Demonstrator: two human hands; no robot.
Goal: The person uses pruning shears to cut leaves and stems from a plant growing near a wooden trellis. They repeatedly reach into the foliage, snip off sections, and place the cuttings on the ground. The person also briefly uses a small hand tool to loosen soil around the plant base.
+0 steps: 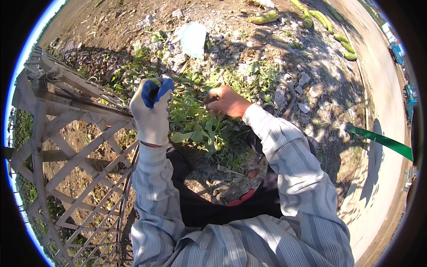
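My left hand (153, 106), in a white knit work glove with blue coating, is raised beside the lattice fence, its fingers curled in; a bit of something green shows at the top of the curl, too small to name. My bare right hand (228, 101) is to its right with fingers bent and fingertips close together; whether it pinches a stem cannot be told. Leafy green vines (200, 126) lie below and between both hands, over the ground between my legs. A white, rounded thing (193, 40) with a pale blue edge lies on the rubble beyond.
A wooden lattice fence (76, 167) stands close at the left. Long green gourds (320, 20) lie along the edge of a pale paved road (377, 100) at the upper right. Rocks (279, 97) are scattered ahead. A green strip (380, 141) juts in at the right.
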